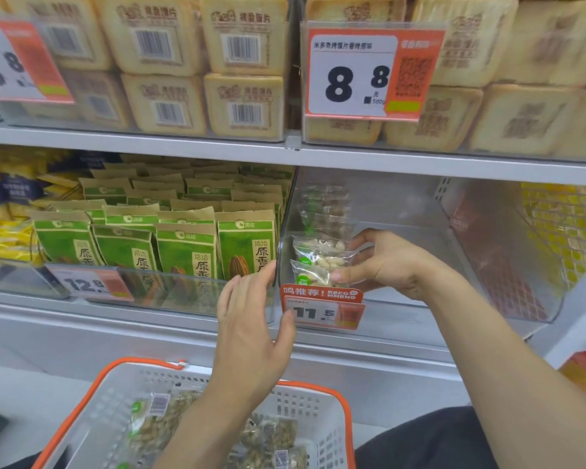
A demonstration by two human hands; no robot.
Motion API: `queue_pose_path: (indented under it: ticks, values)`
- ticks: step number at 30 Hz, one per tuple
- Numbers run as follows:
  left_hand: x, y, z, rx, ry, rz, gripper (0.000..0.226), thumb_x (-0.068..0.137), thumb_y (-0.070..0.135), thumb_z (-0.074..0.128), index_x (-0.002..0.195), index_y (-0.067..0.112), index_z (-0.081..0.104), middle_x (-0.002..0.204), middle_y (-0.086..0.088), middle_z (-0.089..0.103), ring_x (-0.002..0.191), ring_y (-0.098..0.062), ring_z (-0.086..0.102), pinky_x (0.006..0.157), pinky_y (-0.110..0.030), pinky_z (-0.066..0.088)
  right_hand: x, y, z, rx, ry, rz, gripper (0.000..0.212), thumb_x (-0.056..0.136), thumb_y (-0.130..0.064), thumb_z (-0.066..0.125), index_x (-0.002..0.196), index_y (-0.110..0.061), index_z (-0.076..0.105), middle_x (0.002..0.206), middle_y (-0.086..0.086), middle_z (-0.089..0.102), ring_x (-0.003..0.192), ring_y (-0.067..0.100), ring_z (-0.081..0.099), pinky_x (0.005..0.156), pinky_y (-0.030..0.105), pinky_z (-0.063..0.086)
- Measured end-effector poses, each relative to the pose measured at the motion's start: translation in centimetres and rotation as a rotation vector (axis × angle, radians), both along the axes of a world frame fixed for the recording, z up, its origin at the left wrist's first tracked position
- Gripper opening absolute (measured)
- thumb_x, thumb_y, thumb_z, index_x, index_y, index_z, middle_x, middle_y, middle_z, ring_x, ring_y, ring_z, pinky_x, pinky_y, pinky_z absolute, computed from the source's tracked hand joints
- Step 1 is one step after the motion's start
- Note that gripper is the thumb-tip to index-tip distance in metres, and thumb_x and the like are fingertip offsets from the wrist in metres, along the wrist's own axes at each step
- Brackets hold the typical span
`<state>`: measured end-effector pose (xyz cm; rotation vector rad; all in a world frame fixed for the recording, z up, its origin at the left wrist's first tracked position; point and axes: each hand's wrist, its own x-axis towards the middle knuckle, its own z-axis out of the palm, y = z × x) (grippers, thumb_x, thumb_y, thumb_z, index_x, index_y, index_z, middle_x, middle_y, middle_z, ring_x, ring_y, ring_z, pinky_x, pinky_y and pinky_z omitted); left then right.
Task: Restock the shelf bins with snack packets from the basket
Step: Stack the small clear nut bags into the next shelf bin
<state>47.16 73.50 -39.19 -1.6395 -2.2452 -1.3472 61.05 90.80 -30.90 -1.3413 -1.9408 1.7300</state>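
Right hand grip pinches clear nut packet inside clear shelf bin, at its front left. Left hand released, fingers straight, outside bin front. Basket below holds more packets.

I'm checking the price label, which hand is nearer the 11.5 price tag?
Left. The left hand has its thumb touching the 11.5 price tag; the right hand is above it, holding nut packets in the bin.
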Motion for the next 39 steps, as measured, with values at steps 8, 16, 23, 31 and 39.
queue_pose_path:
  ticks: [8, 16, 23, 31, 39]
  values:
    - [-0.1, -1.3, 0.6, 0.019, -0.036, -0.073, 0.055, 0.094, 0.017, 0.060, 0.146, 0.022, 0.040, 0.140, 0.019, 0.039, 0.141, 0.008, 0.019, 0.119, -0.029, 0.022, 1.4, -0.6, 1.6, 0.401, -0.076, -0.124, 0.095, 0.049, -0.057, 0.089, 0.128, -0.018, 0.055, 0.115, -0.002, 0.064, 0.104, 0.016, 0.064, 0.086, 0.043, 0.059]
    - [-2.6, -6.4, -5.7, -0.094, -0.290, 0.102, 0.018, 0.091, 0.015, 0.064, 0.105, 0.026, 0.059, 0.100, 0.017, 0.057, 0.094, -0.001, 0.055, 0.077, -0.012, 0.040, -3.3, -13.6, 0.3, 0.763, 0.169, 0.269, 0.006, 0.086, -0.027, 0.073, 0.082, -0.023, 0.070, 0.073, -0.012, 0.068, 0.070, 0.003, 0.063, 0.064, 0.018, 0.051]
    - [-6.5, -16.6, -19.2, -1.017, -0.342, 0.170, 0.046, 0.092, 0.040, 0.057, 0.133, 0.018, 0.053, 0.137, -0.006, 0.047, 0.127, -0.027, 0.045, 0.102, -0.034, 0.041, -7.5, -14.2, -14.4, 0.519, -0.478, 0.799, 0.034, 0.093, -0.038, 0.063, 0.114, -0.012, 0.063, 0.109, 0.004, 0.064, 0.104, 0.023, 0.057, 0.094, 0.038, 0.048]
    - [-7.1, -21.3, -22.6, -1.021, -0.575, 0.211, 0.058, 0.084, 0.054, 0.066, 0.133, 0.033, 0.042, 0.122, 0.008, 0.048, 0.112, -0.014, 0.050, 0.100, -0.036, 0.044, -6.2, -14.7, -26.0, 0.274, -0.682, 0.771, 0.047, 0.093, -0.036, 0.062, 0.135, -0.019, 0.050, 0.130, 0.005, 0.057, 0.117, 0.025, 0.058, 0.094, 0.035, 0.047]
    - [-6.3, -18.9, -23.9, -0.678, -0.745, 0.464, 0.065, 0.080, 0.021, 0.080, 0.132, 0.031, 0.042, 0.099, 0.002, 0.062, 0.079, -0.011, 0.059, 0.064, -0.022, 0.052, -11.3, -18.4, -28.7, 0.343, -0.538, 0.810, 0.061, 0.094, -0.039, 0.065, 0.149, -0.032, 0.040, 0.144, 0.004, 0.047, 0.132, 0.024, 0.047, 0.108, 0.034, 0.038]
